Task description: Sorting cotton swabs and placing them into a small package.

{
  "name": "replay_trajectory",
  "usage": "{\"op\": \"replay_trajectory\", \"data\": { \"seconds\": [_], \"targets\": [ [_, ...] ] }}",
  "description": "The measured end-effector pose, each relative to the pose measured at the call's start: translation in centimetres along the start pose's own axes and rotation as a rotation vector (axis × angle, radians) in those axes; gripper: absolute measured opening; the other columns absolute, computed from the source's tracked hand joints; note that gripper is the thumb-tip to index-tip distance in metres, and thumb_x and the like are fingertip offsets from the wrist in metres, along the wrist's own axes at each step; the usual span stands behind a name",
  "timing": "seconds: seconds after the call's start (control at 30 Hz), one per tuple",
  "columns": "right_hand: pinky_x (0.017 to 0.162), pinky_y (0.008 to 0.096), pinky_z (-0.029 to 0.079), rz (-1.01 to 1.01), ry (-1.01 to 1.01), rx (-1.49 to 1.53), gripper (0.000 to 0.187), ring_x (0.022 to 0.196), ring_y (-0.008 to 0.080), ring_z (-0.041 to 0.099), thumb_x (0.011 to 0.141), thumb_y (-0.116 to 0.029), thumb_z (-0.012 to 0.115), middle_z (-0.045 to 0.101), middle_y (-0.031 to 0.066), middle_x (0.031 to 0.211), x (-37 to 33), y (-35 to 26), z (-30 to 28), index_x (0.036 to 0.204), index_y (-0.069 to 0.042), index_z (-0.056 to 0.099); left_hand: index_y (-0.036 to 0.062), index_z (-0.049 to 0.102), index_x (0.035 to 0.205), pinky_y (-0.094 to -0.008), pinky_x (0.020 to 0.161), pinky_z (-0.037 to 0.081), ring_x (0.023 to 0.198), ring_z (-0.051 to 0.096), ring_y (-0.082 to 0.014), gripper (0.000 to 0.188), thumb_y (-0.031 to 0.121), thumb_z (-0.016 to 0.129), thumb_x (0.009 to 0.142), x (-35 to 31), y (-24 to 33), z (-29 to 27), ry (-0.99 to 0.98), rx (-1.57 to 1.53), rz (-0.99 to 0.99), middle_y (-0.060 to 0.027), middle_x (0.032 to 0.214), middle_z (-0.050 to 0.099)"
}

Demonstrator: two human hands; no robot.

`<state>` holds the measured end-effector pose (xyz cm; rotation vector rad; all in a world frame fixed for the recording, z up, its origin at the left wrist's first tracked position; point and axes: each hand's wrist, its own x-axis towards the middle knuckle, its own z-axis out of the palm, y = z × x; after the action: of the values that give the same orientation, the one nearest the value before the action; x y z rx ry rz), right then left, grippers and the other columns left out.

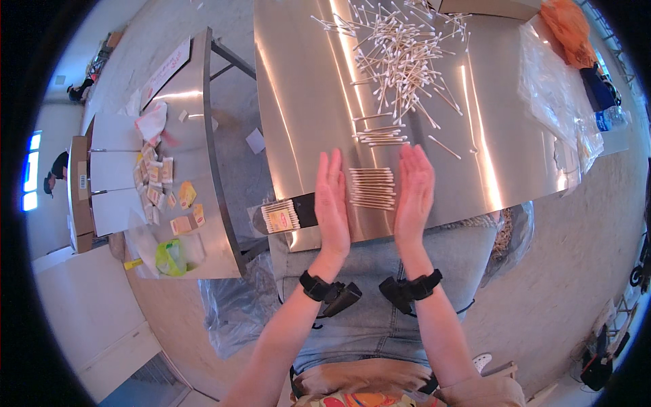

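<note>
A neat row of cotton swabs (372, 188) lies side by side on the shiny metal table (298, 102). Along its left end stands my left hand (332, 203), on edge with its fingers straight and held together. My right hand (413, 193) mirrors it at the row's other end. Whether the palms touch the swab tips I cannot tell. Just beyond the row is a smaller group of swabs (381, 134), less evenly laid. A packed bundle of swabs with a yellow label (281, 217) rests left of my left hand, beside a black strip (306, 209).
A large loose heap of swabs (407, 64) covers the table's far middle. Clear plastic bags (553, 88) and an orange bag (568, 30) lie at the far right. On a second table (196, 129) to the left are several small packs (154, 176) and a green bag (171, 258).
</note>
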<state>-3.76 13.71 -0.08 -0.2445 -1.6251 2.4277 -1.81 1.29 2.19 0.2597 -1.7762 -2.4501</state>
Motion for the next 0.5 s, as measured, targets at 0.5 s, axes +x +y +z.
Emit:
{"op": "replay_trajectory", "data": {
  "seconds": [0.5],
  "targets": [
    [0.121, 0.0419, 0.026, 0.083, -0.125, -0.108, 0.064, 0.142, 0.0287, 0.038, 0.107, -0.045, 0.035, 0.041, 0.0206, 0.150, -0.7, -1.7, -0.5, 0.148, 0.004, 0.033, 0.0015, 0.017, 0.157, -0.0402, 0.124, 0.012, 0.151, 0.021, -0.0291, 0.071, 0.051, 0.026, 0.107, -0.2, 0.7, -0.6, -0.097, 0.036, -0.074, -0.0205, 0.162, 0.023]
  ]
}}
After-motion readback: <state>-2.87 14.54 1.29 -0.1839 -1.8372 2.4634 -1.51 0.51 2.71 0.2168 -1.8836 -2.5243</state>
